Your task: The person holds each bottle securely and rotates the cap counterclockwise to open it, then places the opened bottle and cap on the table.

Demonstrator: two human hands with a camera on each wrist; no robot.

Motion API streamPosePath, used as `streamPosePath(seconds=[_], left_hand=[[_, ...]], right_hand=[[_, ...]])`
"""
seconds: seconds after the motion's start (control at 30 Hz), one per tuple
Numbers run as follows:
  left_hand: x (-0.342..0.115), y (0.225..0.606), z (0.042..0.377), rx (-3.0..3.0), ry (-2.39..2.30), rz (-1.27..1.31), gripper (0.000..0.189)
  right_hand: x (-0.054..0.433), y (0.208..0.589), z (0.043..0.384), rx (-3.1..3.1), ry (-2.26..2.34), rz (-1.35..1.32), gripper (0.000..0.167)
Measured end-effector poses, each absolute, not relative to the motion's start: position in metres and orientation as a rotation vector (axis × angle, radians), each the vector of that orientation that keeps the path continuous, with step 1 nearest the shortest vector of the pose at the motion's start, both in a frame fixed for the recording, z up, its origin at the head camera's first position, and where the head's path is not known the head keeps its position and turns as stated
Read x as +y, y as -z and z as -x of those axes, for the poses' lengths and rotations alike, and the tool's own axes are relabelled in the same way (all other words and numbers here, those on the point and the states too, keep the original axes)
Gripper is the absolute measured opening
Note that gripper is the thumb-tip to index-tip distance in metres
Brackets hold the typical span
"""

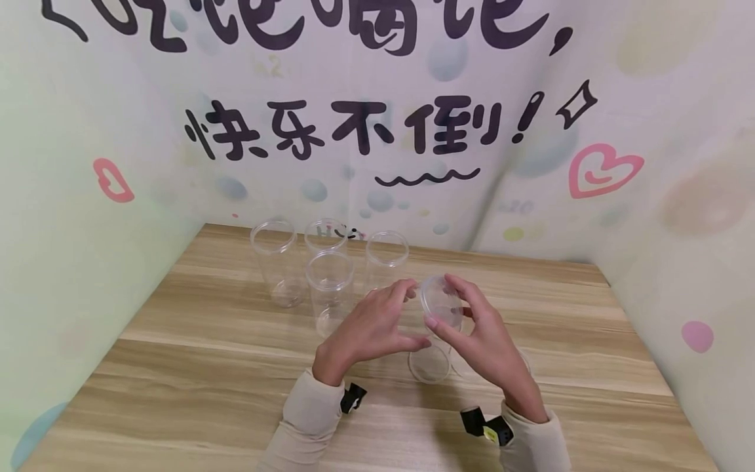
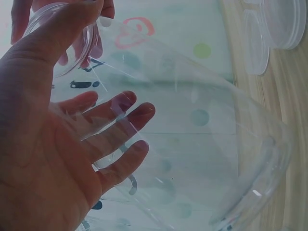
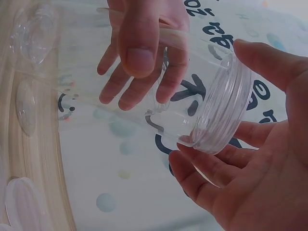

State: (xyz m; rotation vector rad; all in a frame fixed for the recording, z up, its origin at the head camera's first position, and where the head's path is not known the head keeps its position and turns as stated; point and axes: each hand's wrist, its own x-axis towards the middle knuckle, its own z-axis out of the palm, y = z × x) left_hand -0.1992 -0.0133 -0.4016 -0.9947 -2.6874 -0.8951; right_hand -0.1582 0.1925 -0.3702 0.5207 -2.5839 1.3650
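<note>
A clear plastic cup (image 3: pixel 187 108) is held tilted above the table, between the two hands. At its mouth end sits a round, hazy lid (image 1: pixel 442 300). My right hand (image 1: pixel 486 337) grips this lidded end, thumb on the near edge and fingers on the far side. Around the cup's body, my left hand (image 1: pixel 371 328) forms a wide C, thumb on one side and spread fingers on the other. In the left wrist view, its fingers (image 2: pixel 122 115) show through the clear wall of the cup.
Several clear cups (image 1: pixel 330 282) stand upright at the back left of the table (image 1: pixel 236 393). Flat round lids (image 1: pixel 429 364) lie on the wood below the hands; some are partly hidden by the right hand. A printed backdrop (image 1: pixel 330 190) rises behind the table.
</note>
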Motion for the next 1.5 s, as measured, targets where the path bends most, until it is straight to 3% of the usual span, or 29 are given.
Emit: streamPosePath(seconds=[0.4,0.73,1.1,1.5], left_hand=[[-0.011,0.402,0.199,-2.681,0.902,1.004,0.086],[-0.008,0.401,0.196,-2.677,0.872,0.911,0.088],[-0.002,0.401,0.193,-2.639,0.807,0.901,0.086],[-0.005,0.402,0.196,-2.657,0.737,0.899,0.09]], right_hand=[[0.196,0.368,0.157,-2.639,-1.378,-0.542,0.067],[0.197,0.365,0.156,-2.579,-1.404,-0.369,0.055],[0.189,0.365,0.156,-2.457,-1.36,-0.327,0.058],[0.186,0.37,0.157,-2.558,-1.224,-0.305,0.074]])
